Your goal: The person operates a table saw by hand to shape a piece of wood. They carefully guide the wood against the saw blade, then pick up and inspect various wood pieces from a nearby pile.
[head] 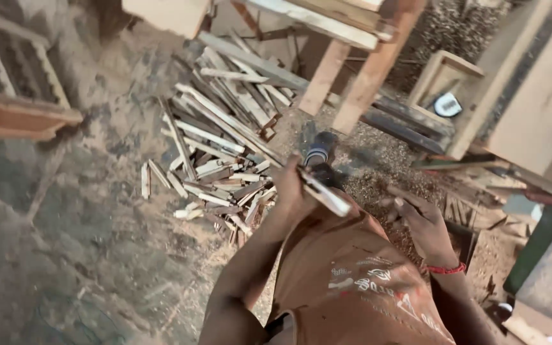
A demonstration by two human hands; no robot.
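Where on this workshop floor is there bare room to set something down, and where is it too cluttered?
Free: the dusty floor at lower left, bordered by the wooden frame above and the pile of wood offcuts to its right. Crowded: the offcut pile itself, the sawdust under the workbench legs, and the scrap-strewn strip beside the right hand. The left hand grips a wood strip.

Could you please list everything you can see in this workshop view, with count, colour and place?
wood offcuts: many, pale, piled on the floor at centre
slim wooden strip: one, pale, gripped in the left hand
tool: one, dark with a light band, blurred, just beyond the strip
wooden posts: two, reddish-brown, slanting at top centre
open wooden box: one, pale, upper right
sawdust: scattered, tan, floor around the posts
left hand: closed on the strip
right hand: open, fingers spread, red band at the wrist
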